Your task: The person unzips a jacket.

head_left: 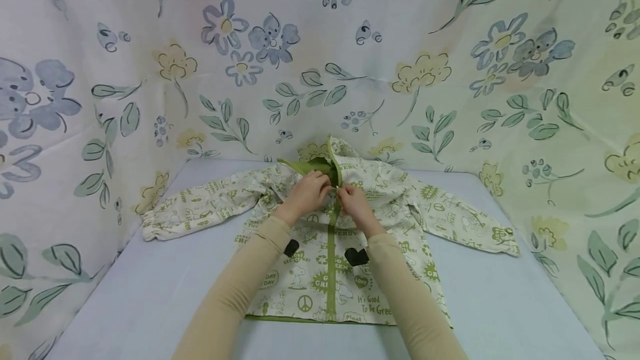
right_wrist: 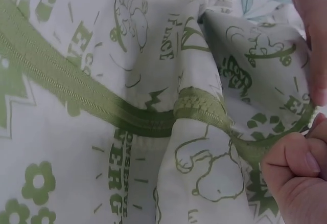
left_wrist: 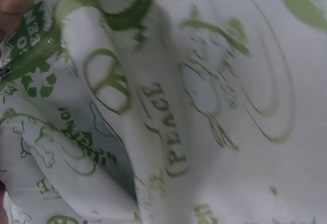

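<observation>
Cream cotton hooded jacket with green cartoon-and-slogan print (head_left: 320,271) lies flat, front up, on the pale blue table surface (head_left: 140,293), hem toward the near edge, hood toward the far edge against the floral-print cloth backdrop (head_left: 400,43). Both sleeves spread out sideways, toward the left and right edges. Green zipper (head_left: 331,271) runs up the jacket's middle and is closed along the lower part; the green-lined hood (head_left: 320,166) gapes open above it.

Left hand (head_left: 306,196) sits at the collar, fingers curled, pinching the jacket fabric just left of the zipper top. Right hand (head_left: 352,203) is just beside it, fingers curled, pinching the zipper's upper end; in the right wrist view thumb and fingers (right_wrist: 291,168) grip the green zipper tape (right_wrist: 102,101), fabric bunched below it. Hands nearly touching. Left wrist view shows only creased printed fabric close up, with a fingertip (left_wrist: 13,1) at the corner by the zipper. Beige sleeves cover both forearms.
</observation>
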The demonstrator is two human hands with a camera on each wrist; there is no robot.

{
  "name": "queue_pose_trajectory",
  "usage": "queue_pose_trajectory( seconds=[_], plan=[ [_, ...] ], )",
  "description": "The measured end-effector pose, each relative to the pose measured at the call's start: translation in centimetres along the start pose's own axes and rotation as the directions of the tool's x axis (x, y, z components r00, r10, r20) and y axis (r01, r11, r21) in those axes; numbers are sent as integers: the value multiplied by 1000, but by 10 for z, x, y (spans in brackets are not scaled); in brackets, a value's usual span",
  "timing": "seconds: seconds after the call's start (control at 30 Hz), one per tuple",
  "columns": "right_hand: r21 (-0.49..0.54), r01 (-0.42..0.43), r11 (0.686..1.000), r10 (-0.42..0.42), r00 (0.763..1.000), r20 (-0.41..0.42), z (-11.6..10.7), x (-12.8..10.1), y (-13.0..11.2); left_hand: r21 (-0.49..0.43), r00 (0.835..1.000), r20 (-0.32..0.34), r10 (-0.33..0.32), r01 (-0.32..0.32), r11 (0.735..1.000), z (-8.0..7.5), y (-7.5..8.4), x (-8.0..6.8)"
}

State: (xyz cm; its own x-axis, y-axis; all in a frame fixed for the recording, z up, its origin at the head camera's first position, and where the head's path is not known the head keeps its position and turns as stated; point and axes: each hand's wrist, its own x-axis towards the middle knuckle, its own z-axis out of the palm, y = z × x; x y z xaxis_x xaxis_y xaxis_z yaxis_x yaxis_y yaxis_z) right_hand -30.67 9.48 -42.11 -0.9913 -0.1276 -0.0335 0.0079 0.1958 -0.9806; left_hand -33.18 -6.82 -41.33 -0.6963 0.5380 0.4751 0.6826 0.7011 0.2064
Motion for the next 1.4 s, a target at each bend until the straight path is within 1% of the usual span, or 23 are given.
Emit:
queue_pose_trajectory(
  seconds=[0.1, 0.23, 0.3, 0.5, 0.57, 0.67, 0.77, 0.87, 0.97, 1.07, 1.17, 1.23, 1.4],
  plan=[
    [15, 14, 1000, -14, 1000, 1, 1, -3, -1, -67, 998, -3, -60, 60, 996, -4, 2, 3],
    [26, 32, 999, -32, 999, -5, 3, -5, -1, -128, 996, -3, -90, 89, 988, -9, 3, 7],
    [24, 39, 999, -39, 999, -15, 5, -4, -1, -136, 995, -1, -96, 95, 986, -10, 2, 8],
    [-35, 40, 999, -41, 999, -33, 9, -2, 2, -138, 993, -12, -117, 114, 984, -12, -3, 5],
    [-31, 42, 999, -43, 998, -37, 11, -2, 4, -154, 993, -16, -121, 117, 981, -13, -4, 4],
    [-25, 32, 999, -33, 999, -35, 13, -3, 6, -178, 988, -26, -152, 145, 973, -17, -5, 4],
    [-40, 8, 999, -9, 1000, -21, 14, -5, 8, -199, 981, -39, -189, 177, 964, -22, -6, 4],
    [-63, -9, 998, 8, 1000, -17, 15, -7, 10, -227, 979, -38, -201, 188, 956, -26, -7, 5],
    [-54, -8, 998, 7, 1000, -15, 15, -7, 12, -258, 974, -30, -226, 211, 943, -27, -9, 6],
    [-60, -10, 998, 9, 1000, -19, 15, -8, 14, -301, 964, -42, -262, 238, 923, -28, -10, 5],
    [-84, -20, 996, 18, 1000, -26, 15, -9, 16, -342, 952, -58, -301, 264, 902, -27, -11, 4],
    [-83, -29, 996, 27, 999, -28, 16, -9, 17, -364, 943, -64, -326, 282, 888, -27, -11, 4],
    [-46, -51, 998, 51, 999, -18, 17, -13, 18, -405, 925, -73, -374, 315, 858, -29, -11, 3]
  ],
)
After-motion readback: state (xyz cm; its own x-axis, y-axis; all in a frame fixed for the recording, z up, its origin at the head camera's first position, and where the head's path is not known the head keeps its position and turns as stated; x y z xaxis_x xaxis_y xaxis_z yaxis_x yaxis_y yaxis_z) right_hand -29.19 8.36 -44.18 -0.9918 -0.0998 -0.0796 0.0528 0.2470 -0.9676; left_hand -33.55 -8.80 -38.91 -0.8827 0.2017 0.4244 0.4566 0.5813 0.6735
